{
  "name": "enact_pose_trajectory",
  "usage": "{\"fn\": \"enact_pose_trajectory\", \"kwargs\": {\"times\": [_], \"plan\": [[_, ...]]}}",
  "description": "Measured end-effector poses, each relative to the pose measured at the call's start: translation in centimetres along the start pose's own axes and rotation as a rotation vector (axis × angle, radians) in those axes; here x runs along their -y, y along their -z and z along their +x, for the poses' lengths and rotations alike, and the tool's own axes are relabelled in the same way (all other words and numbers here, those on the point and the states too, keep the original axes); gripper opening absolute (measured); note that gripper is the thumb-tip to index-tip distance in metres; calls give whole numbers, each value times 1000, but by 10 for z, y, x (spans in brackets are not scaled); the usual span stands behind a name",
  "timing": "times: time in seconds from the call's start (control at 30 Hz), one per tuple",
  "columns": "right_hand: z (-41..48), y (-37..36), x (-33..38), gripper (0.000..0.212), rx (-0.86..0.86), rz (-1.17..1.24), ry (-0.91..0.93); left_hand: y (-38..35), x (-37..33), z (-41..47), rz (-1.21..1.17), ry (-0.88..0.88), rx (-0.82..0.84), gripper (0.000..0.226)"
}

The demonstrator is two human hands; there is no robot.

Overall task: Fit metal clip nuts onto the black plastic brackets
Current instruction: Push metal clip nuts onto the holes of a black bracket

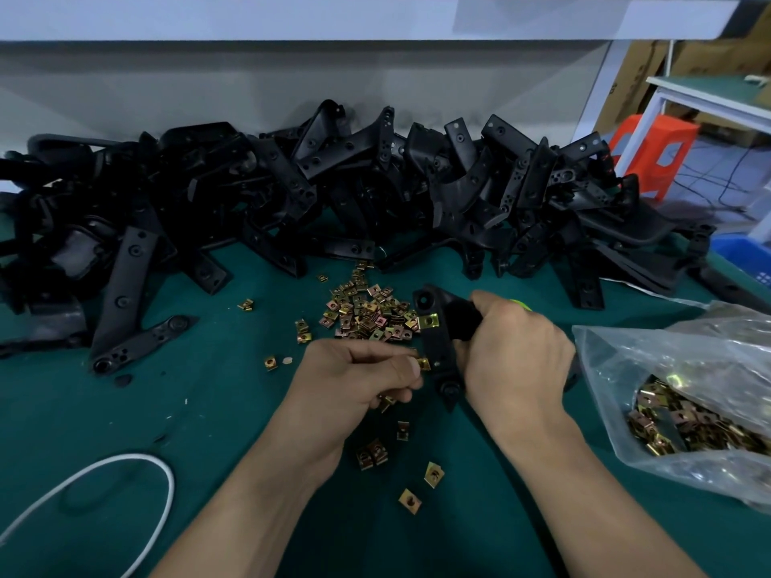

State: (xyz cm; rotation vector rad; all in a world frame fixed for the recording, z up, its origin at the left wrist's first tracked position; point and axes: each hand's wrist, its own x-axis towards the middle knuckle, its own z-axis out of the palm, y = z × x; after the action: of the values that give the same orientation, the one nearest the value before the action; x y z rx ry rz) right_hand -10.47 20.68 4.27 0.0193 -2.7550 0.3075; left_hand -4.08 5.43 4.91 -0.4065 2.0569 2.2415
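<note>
My right hand [515, 352] grips a black plastic bracket [436, 344] upright over the green table. One brass-coloured clip nut [429, 322] sits on the bracket's left edge. My left hand [363, 379] pinches another clip nut [422, 363] against the bracket's edge lower down, with more nuts held under its curled fingers. A loose heap of clip nuts [367, 312] lies just beyond my hands.
A long pile of black brackets [333, 189] fills the back of the green table [208, 410]. A clear plastic bag of clip nuts [688, 415] lies at the right. Stray nuts [434, 474] lie near my forearms. A white cable [125, 469] loops at lower left.
</note>
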Motion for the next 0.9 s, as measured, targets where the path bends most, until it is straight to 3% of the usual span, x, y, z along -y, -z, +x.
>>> {"fn": "enact_pose_trajectory", "kwargs": {"times": [0.53,0.77,0.9], "plan": [[-2,4,6,25,15,17,18,0,-2,-2,51,-20,-26,19],[-2,1,6,20,45,-24,-6,-6,0,-1,95,-3,-80,11],[0,-2,5,29,75,86,-71,-10,6,1,-19,24,-82,9]]}}
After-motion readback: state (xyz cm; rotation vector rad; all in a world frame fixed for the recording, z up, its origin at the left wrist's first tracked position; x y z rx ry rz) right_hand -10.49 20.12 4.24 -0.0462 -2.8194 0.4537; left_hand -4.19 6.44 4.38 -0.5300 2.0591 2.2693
